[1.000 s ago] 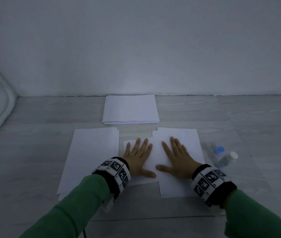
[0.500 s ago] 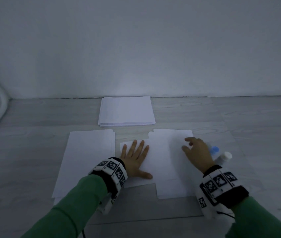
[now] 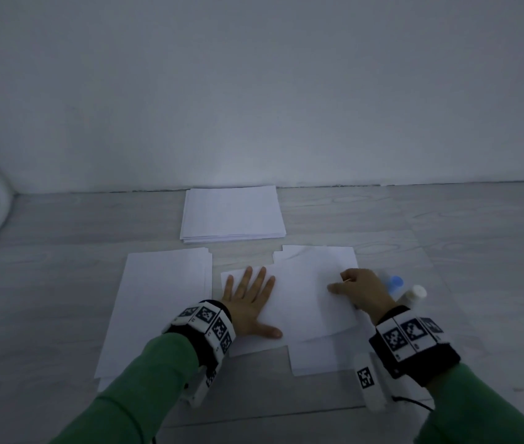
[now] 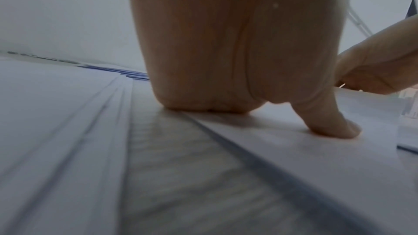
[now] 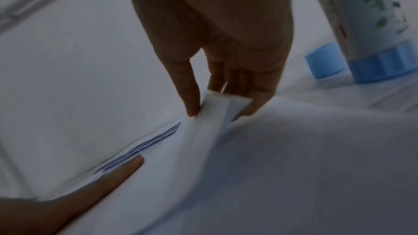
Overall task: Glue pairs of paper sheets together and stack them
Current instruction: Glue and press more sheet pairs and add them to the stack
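We see the left hand [image 3: 249, 307] pressed flat, fingers spread, on a paper sheet [image 3: 299, 302] lying on the worktop [image 3: 446, 225]. Our right hand [image 3: 361, 290] pinches that sheet's lifted edge [image 5: 217, 106]. Further right stands a blue-capped glue bottle [image 5: 371, 29], its greenish label print blurred beyond reading.

**Right wrist cam: corner pinch on the sheet**

So the right hand [image 5: 217, 45] is pinching the edge of a white sheet [image 5: 203, 131] between thumb and fingers [image 5: 187, 96], and the paper curls up off the pile where it's lifted. Lower left, a finger of the left hand [image 5: 117, 172] lies flat on the paper, near some stacked edges [image 5: 144, 144]. Top right there's a tube [image 5: 366, 24] with a blue cap, and a second blue cap [image 5: 323, 62] just beside it.
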Tool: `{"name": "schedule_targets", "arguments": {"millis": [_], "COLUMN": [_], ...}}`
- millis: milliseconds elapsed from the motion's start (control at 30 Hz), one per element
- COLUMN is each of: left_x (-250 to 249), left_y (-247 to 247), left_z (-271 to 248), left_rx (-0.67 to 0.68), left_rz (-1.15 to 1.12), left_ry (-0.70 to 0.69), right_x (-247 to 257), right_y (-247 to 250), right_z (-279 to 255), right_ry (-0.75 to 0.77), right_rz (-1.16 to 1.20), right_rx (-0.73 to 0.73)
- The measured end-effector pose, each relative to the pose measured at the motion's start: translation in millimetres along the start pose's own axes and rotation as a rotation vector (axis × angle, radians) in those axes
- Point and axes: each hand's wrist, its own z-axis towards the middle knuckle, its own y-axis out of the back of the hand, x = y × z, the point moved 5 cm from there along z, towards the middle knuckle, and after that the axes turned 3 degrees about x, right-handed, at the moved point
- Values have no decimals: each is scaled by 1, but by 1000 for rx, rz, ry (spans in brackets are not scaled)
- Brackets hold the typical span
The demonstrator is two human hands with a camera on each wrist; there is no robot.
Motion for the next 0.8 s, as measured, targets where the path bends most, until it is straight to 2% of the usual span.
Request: {"name": "schedule_targets", "arguments": {"millis": [133,200,233,300,367,433,500,600,800], "left_x": [-1,4,9,22,37,48,58,79,135], "left_y": [6,14,18,30,40,45,52,69,113], "left_z": [-6,-13,-18,-33,-49,-60,-63,-66,-54], "left_rx": [-15,-40,-94,-295,-481,-539,-548,-643,-810], "left_rz": [-60,-189,-280,-553,-976,-1318,-1480,-1590,-1448], "left_ry": [4,55,92,143,150,129,109,105,233], "right_x": [11,18,21,29,37,48,61,81,120], "right_y": [4,12,18,30,38,41,36,24,-1], "right_z": [-22,-31,-35,-41,-43,-40,-32,-12,51], "right_ry": [153,209,226,241,238,236,233,210,187], "right_rz": [59,117,170,334,497,587,644,666,522], "right_rx": [-27,-35,-31,-10,26,64,94,94,-13]}}
